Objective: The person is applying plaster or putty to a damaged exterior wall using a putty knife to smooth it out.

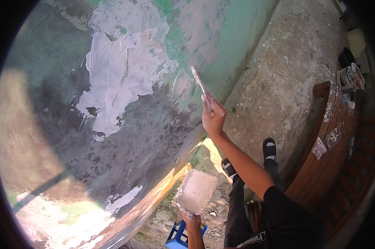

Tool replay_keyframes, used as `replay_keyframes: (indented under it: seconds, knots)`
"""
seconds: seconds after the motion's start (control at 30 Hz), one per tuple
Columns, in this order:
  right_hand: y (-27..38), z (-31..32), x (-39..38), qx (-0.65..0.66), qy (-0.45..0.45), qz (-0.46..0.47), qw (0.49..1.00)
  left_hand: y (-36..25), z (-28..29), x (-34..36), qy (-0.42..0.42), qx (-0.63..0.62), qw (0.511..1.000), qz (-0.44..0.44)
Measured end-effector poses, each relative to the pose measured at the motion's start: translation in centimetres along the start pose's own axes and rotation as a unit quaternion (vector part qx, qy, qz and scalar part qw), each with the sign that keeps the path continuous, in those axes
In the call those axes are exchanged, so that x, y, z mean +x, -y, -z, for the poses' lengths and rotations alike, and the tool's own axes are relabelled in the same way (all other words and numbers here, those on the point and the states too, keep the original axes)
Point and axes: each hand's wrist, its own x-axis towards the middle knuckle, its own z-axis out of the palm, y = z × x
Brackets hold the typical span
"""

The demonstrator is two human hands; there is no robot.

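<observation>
My right hand point(214, 118) is closed round a putty knife point(199, 81), seen nearly edge-on, its blade smeared with white putty. The blade is in front of the green wall point(233, 45), by a thin fresh smear; whether it touches I cannot tell. Low down, my left hand point(189, 216) grips the near end of a squarish tub point(216, 181) of pale putty, and putty coats the fingers. A large white putty patch point(121, 70) spreads over the wall to the left of the knife, with bare grey and green areas around it.
A blue plastic stool point(177, 237) stands beneath my left forearm. Rubble point(214, 209) lies along the wall's foot. At right, a wooden bench point(320, 166) carries putty-stained scraps, with a white bucket point(346, 79) beyond it. My sandalled feet are on the concrete floor point(274, 83).
</observation>
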Motion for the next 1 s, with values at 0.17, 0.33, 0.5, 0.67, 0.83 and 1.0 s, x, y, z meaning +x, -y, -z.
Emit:
replay_keyframes:
  seconds: [0.17,0.33,0.5,0.67,0.83,1.0]
  knots:
    - [0.3,-2.4,-2.3,0.014,0.034,0.032,0.999,-0.9,-0.8,0.9,-0.002,-0.233,0.966,0.114]
    - [1.9,1.1,-4.2,0.081,0.118,0.008,0.99,-1.5,-1.0,1.0,-0.064,-0.232,0.962,0.126]
    - [4.9,-0.2,2.5,0.015,0.031,0.028,0.999,0.2,-0.9,1.0,0.003,0.042,0.999,0.001]
    - [5.1,-2.9,1.6,0.014,0.022,0.065,0.998,0.1,-1.8,0.3,0.047,0.422,0.878,-0.221]
    - [6.1,1.3,-1.4,0.122,0.211,0.068,0.967,-1.4,-3.5,-0.1,-0.032,-0.248,0.965,0.081]
    - [5.5,2.1,3.9,0.077,0.067,0.05,0.994,-1.6,-5.4,-0.8,-0.036,-0.181,0.98,0.071]
